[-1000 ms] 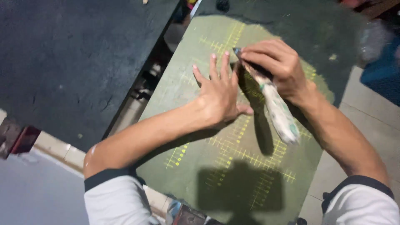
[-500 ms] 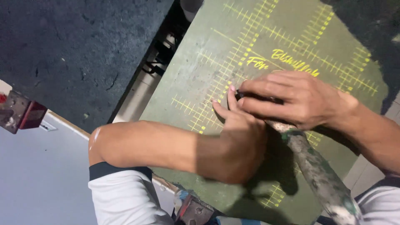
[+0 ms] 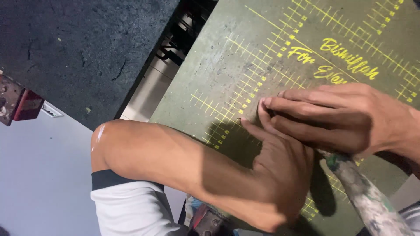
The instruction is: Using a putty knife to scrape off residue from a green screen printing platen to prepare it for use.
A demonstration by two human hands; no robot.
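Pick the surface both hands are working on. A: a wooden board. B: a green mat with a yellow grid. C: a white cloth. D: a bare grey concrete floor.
B: the left hand and right hand rest on the green mat, whose yellow grid lines show around them.

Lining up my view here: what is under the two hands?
Under the left hand and right hand lies a green mat with yellow grid lines. The paint-stained tool handle runs into the right hand; its tip is covered.
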